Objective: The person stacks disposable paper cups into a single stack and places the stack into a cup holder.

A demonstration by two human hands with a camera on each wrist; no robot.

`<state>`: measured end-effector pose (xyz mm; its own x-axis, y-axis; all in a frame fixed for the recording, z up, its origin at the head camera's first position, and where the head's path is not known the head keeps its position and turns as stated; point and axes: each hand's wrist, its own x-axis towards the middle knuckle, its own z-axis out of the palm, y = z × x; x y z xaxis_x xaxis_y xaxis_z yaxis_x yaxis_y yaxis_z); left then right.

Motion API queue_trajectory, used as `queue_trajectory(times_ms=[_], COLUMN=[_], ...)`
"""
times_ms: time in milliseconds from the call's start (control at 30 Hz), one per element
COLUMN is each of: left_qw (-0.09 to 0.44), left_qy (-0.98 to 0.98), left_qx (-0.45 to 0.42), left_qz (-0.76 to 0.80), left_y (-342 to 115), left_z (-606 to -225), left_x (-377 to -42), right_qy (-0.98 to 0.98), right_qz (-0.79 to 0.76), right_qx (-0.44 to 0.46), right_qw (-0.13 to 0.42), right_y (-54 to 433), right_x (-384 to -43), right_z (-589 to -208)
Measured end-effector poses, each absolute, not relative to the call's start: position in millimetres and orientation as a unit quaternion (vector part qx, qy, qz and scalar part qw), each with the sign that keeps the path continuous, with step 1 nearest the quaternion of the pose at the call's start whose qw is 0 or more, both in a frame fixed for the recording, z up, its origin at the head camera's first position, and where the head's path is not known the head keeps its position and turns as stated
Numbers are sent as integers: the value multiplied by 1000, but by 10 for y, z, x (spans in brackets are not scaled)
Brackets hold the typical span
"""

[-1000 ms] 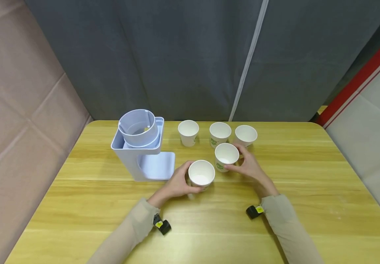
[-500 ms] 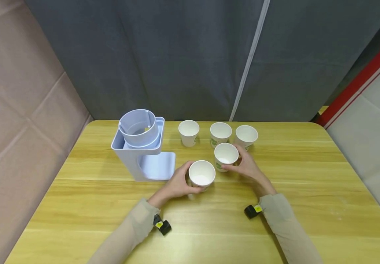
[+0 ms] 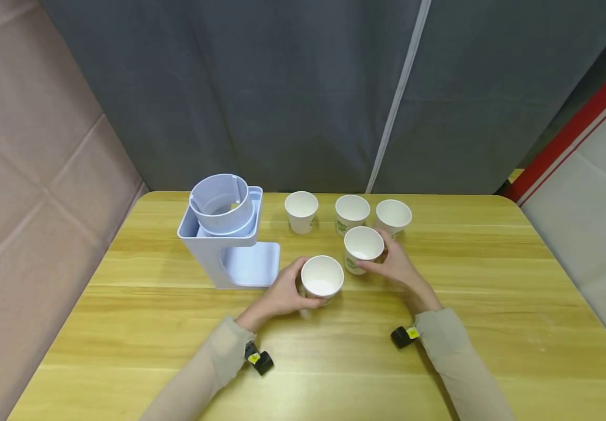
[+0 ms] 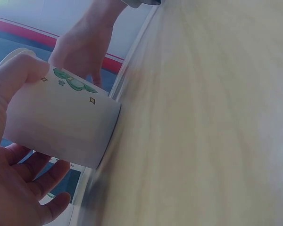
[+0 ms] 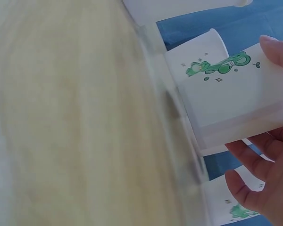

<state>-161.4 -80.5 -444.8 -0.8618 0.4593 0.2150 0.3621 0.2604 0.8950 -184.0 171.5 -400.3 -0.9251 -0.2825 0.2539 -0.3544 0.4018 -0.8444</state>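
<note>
In the head view my left hand [image 3: 283,293] grips a white paper cup [image 3: 322,276], thumb on the near side and fingers round the far side. The left wrist view shows that cup [image 4: 61,115] upright, its base close to the wooden surface, with a green print near the rim. Just to the right and farther back, my right hand [image 3: 398,264] holds a second paper cup [image 3: 363,243] between thumb and fingers. In the right wrist view this cup [image 5: 236,101] has a green cartoon print and overlaps another cup behind it. Both cups face mouth up.
Three more paper cups, a left one [image 3: 301,211], a middle one [image 3: 352,210] and a right one [image 3: 394,215], line the table's back edge. A pale blue plastic stand [image 3: 203,257] with a round funnel-like top [image 3: 221,204] stands left. A grey curtain [image 3: 281,93] hangs behind the table.
The right hand's cup has shifted slightly left, then slightly right and up in the head view. My left hand and its cup have stayed nearly still.
</note>
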Motion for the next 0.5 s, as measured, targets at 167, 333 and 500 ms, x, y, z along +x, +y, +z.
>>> queue_trajectory(times_ms=[167,333,500], left_qw=[43,43,43], left_qy=[792,792,794], left_qx=[261,262,263], left_qz=[551,550,546], left_y=[-804,-807,-804], left_z=[-4457,-4461,-4449], left_x=[-1616,-1619,-1616], right_qy=[-829,-837,-827], right_qz=[515,496,500], right_qx=[213,220,238], right_qw=[56,76,95], right_y=[1778,1849,1835], right_x=[-1881,-1935,-1890], right_z=[-4027,-4066,-3925])
